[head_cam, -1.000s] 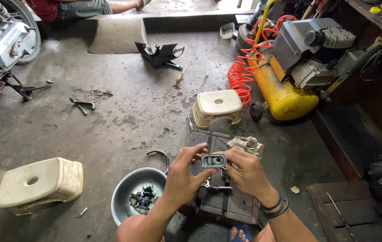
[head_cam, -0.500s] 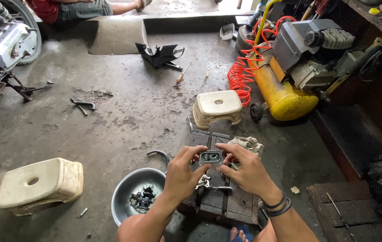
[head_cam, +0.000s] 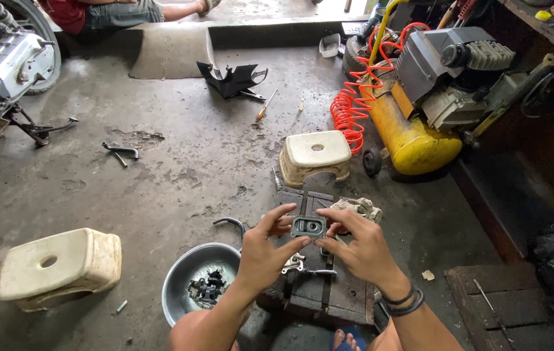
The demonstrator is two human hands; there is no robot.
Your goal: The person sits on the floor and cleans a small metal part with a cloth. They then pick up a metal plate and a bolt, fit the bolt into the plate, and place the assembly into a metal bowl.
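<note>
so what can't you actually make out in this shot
Head view:
- underside of the small grey rectangular metal part: hidden by left hand and right hand.
- small dark pieces in the round grey metal bowl: too small.
- motorcycle: cut by left edge.
- seated person: cut by top edge.

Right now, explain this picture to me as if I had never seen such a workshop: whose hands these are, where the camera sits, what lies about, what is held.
The one view comes from a camera worn on a person's head, looking down at their own bare hands. The left hand and right hand together hold a small dark rectangular part with an oval opening, each grip closed on one side of it. Below the hands lies a dark wooden block with small metal pieces on it. On the concrete floor stand a metal bowl holding dark parts, two pale plastic stools and a yellow air compressor with a coiled orange hose. Another person sits at the top edge.
</note>
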